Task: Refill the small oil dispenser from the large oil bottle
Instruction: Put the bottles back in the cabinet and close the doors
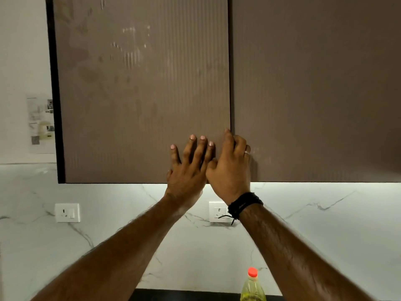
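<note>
The large oil bottle (252,287), clear with yellow oil and a red cap, stands on the dark counter at the bottom edge, below my right forearm. Both my hands are raised to the brown wall cabinet. My left hand (188,168) lies flat with fingers spread on the left cabinet door (141,94), near its lower right corner. My right hand (231,164) has its fingertips curled at the seam between the two doors; whether they hook the door's edge I cannot tell. It wears a ring and a black wrist band. No small dispenser is in view.
The right cabinet door (314,90) is shut. A white marble backsplash (130,213) carries two wall sockets, one on the left (67,212) and another (218,211) partly behind my right wrist. A strip of dark counter (184,296) shows at the bottom. A paper sheet (41,122) hangs on the left wall.
</note>
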